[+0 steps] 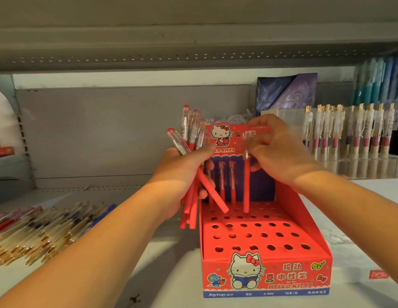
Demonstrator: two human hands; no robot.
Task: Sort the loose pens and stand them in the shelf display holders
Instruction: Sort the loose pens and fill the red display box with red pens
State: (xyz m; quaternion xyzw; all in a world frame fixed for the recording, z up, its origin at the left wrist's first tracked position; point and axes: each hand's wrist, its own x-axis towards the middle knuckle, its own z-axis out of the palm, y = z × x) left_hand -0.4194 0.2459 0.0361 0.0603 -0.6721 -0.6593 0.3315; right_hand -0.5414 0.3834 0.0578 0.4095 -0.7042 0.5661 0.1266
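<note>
Pen in hand: 1 red pen (246, 185) with a clear cap, upright over the back row of the display box; its lower end is at a hole, but whether it is seated cannot be told.
Right hand: the right hand (280, 150) holds that pen near the cap, its fingers (263, 130) curled and pinching it. The hand is motion-blurred, so the exact contact is unclear.
Left hand: the left hand (184, 174) grips a bundle of red pens (190, 134), fingers wrapped round the barrels. The caps fan out above and the ends hang below, just left of the box.
Display box: a red cartoon-cat display box (266, 276) stands on the shelf (162, 258), with a perforated deck and a raised back card.
Already standing: 2 standing pens (232, 185) show plainly in the back row; a 3rd beside them is partly hidden by the bundle.
Empty holes: nearly all the empty holes (258, 235) in the rows nearer the camera hold nothing.
Progress: early, by my reading. Only the back row is begun, and the bundle has yet to go in.
Left to sort: a loose pile (38, 232) of gold-trimmed, red and blue pens lies on the shelf at the left, well apart from the box.
Neighbours: a clear holder of gold-clip pens (349, 130) stands to the right, and a purple carton (286, 94) behind.
</note>
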